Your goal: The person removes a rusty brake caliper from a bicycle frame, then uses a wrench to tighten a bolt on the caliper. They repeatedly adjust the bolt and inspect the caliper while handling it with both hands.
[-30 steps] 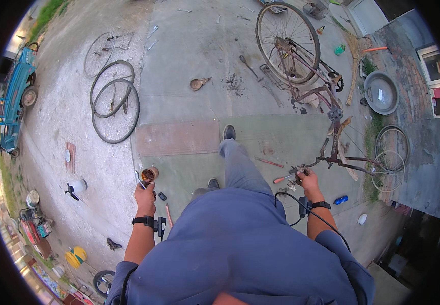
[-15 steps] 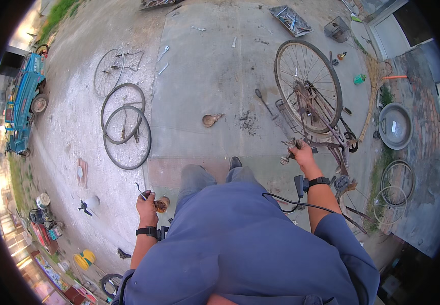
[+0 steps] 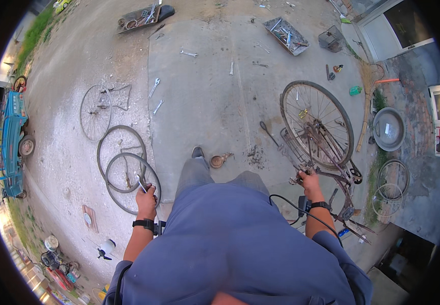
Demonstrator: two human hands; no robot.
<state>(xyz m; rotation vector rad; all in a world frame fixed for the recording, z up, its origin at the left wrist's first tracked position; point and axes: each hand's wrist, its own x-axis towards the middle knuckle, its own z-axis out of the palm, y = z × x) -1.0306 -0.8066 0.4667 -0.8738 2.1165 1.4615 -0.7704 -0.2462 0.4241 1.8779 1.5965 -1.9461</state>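
My left hand (image 3: 147, 200) is closed around a slim silver wrench (image 3: 140, 183), whose end sticks up past the fingers. Behind that hand, two bare tyres (image 3: 122, 131) overlap on the pale ground. On the right, my right hand (image 3: 309, 184) grips a clump of small, dirty metal parts (image 3: 297, 178); their exact kind is hard to make out. Close beyond it an upturned rusty bicycle (image 3: 326, 147) rests on the concrete, its spoked wheel (image 3: 317, 122) pointing up. A brown bowl-like container (image 3: 217, 161) sits on the ground ahead of my feet.
Several wrenches (image 3: 154, 87) lie scattered ahead. Two tool trays (image 3: 286, 35) (image 3: 137, 20) stand farther off. A spoked rim (image 3: 96, 113) lies left, a metal basin (image 3: 388, 129) and broom (image 3: 366, 107) right. A blue three-wheeled vehicle (image 3: 12, 145) is parked far left.
I have stepped forward, so the tyres, bicycle and trays appear nearer. Both hands keep their hold. A brown can beside my left hand has gone out of sight.
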